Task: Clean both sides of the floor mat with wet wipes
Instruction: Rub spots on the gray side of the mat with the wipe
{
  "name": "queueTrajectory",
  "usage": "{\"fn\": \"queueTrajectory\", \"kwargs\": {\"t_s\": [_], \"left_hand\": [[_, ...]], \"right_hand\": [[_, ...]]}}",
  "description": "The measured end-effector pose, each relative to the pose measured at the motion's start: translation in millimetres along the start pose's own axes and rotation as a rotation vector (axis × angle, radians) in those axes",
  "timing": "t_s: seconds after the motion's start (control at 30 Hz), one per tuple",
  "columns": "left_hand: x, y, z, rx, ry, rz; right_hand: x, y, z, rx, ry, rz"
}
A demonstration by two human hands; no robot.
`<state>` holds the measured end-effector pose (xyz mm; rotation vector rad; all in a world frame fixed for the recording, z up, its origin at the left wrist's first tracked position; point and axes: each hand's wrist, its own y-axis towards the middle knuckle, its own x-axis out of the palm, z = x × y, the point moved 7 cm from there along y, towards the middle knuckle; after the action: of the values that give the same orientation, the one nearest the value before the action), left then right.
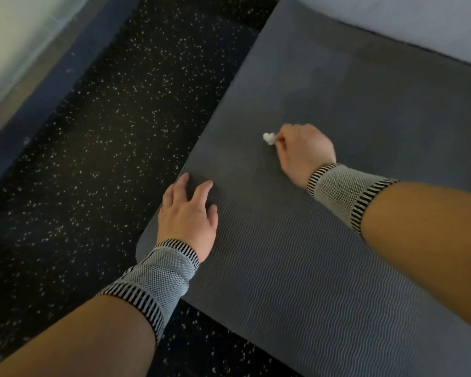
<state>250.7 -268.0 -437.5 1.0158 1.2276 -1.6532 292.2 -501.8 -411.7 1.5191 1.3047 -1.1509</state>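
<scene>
On a black rubber floor flecked with white (114, 137), a grey foam floor mat with a wavy ribbed texture (297, 268) lies flat, its far end meeting a pale grey wall (419, 25). A person's right hand (302, 151) rests knuckles-up near the mat's middle, fingers curled around a small crumpled white wet wipe (269, 138) that touches the mat surface. Near the mat's left edge, the left hand (189, 213) presses down with fingers spread and relaxed, holding nothing. Both wrists wear grey knitted wrist bands with black-striped edges (158, 278). A dark blue baseboard strip (38, 99) borders the floor at left.
</scene>
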Motion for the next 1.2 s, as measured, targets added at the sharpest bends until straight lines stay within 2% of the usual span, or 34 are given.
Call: {"fn": "queueTrajectory", "kwargs": {"t_s": [0.07,0.17,0.23,0.27,0.37,0.43,0.53,0.6,0.63,0.73,0.77,0.8,0.83,0.9,0.97,1.0,1.1,1.13,1.2], "left_hand": [[-2,1,0,0.01,0.018,-0.003],[-3,3,-1,0.016,0.031,-0.009],[-2,4,-2,0.015,0.036,-0.003],[-2,4,-3,0.013,0.036,0.002],[-2,4,-2,0.012,0.035,0.015],[-2,5,-2,0.014,0.05,0.006],[-3,5,-3,0.02,0.058,-0.001],[-3,6,-3,0.031,0.053,0.005],[-3,6,-3,0.036,0.059,0.008],[-3,4,-3,0.041,0.081,0.005],[-4,3,-2,0.041,0.085,-0.001],[-4,3,-2,0.04,0.085,-0.007],[-4,3,-2,0.039,0.085,-0.012],[-3,3,-2,0.045,0.084,-0.016],[-2,3,-2,0.052,0.073,-0.013],[-1,3,-3,0.052,0.07,-0.012],[0,0,-5,0.048,0.063,-0.008],[0,0,-5,0.045,0.062,-0.012],[0,1,-6,0.041,0.048,-0.024]], "right_hand": [[4,-8,-5,0.048,0.01,0.008],[18,-65,-69,-0.293,0.094,-0.147],[20,-64,-73,-0.413,0.071,-0.185],[17,-48,-63,-0.355,0.03,-0.166],[8,0,-13,0.008,0.003,-0.024],[11,-4,-21,0.043,0.018,-0.021],[26,-56,-86,-0.311,0.067,-0.185],[27,-58,-91,-0.478,0.038,-0.201],[23,-43,-81,-0.444,0.01,-0.185],[14,8,-29,-0.046,0.009,-0.058],[16,11,-23,0.035,0.019,-0.033],[18,5,-32,0.037,0.02,-0.039],[21,-7,-53,-0.042,0.034,-0.066],[32,-47,-95,-0.326,0.067,-0.168],[33,-47,-95,-0.451,0.037,-0.22],[28,-31,-83,-0.393,0.021,-0.195],[17,19,-28,-0.002,-0.005,-0.063],[18,20,-26,0.05,-0.011,-0.04],[22,2,-61,-0.077,0.015,-0.07]]}}
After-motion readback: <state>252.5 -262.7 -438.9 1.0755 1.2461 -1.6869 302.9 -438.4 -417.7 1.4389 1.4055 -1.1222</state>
